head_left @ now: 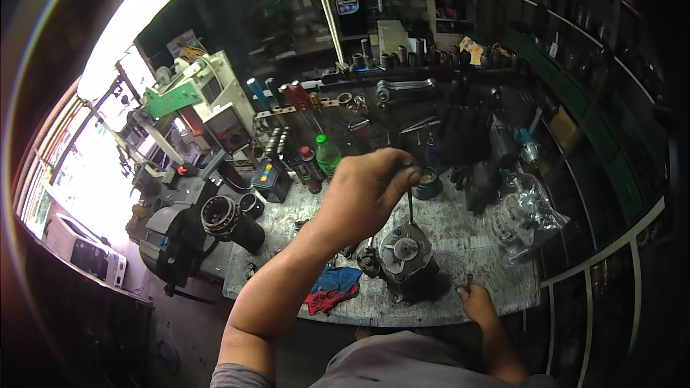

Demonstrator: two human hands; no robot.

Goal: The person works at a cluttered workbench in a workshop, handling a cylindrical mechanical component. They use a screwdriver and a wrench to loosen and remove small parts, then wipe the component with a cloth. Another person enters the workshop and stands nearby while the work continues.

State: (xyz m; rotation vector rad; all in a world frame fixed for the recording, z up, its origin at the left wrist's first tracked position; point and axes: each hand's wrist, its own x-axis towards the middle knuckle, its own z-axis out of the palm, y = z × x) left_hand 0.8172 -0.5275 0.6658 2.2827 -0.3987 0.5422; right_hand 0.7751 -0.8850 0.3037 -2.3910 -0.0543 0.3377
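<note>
Raised over the workbench, my left hand pinches the upper end of a thin dark rod. The rod points down to the round metal end of a starter motor, which stands upright near the bench's front edge. Whether its lower tip is seated in the motor cannot be made out. My right hand is low at the front edge, right of the motor, its fingers closed round a small dark metal piece. Blue and red rags lie left of the motor, partly behind my left forearm.
A dark cylindrical housing stands at the left. Behind my left hand are a green bottle and a red-capped can. To the right lies a clear plastic bag of parts. Sockets line the back shelf.
</note>
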